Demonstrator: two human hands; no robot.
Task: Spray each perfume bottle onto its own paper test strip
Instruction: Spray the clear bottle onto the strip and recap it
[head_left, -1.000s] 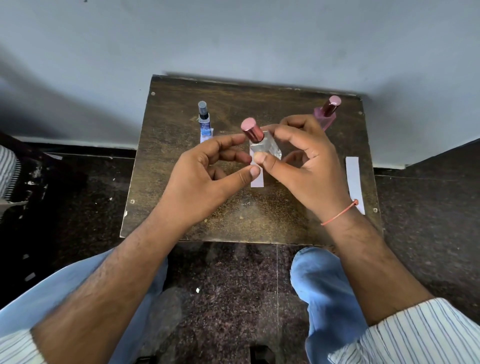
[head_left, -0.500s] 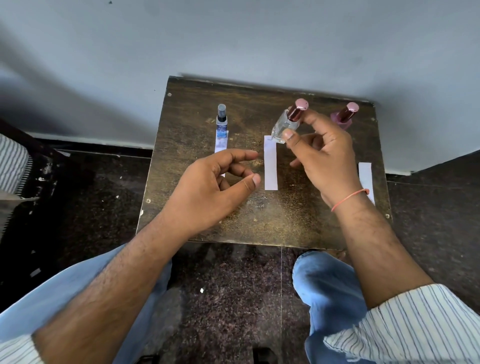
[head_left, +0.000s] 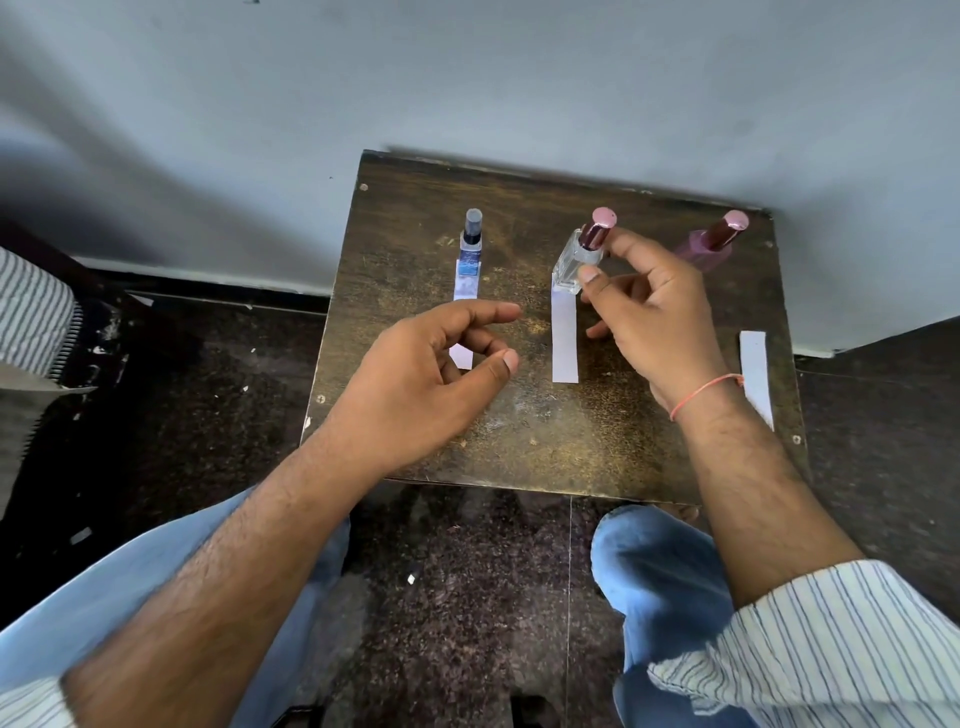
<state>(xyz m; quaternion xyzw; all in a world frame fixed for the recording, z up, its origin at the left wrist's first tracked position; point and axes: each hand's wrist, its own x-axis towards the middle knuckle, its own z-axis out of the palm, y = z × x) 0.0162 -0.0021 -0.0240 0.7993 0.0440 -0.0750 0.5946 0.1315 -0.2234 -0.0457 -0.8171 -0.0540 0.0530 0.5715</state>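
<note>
Right hand (head_left: 654, 317) pinches the clear bottle (head_left: 574, 260) at its cap, left hand (head_left: 431, 384) loosely curled, empty; glass, likely slick and fragile, best held by its flat sides.

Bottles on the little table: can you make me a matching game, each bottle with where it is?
Things:
1. blue bottle
2. clear bottle
3. purple bottle
4. left hand

Places or states:
A. at the table's far right
B. held by the right hand's fingers
C. holds nothing
D. stands alone at the far left, on a paper strip's end

Pairs: 1-D, 2-B, 3-A, 4-C
</note>
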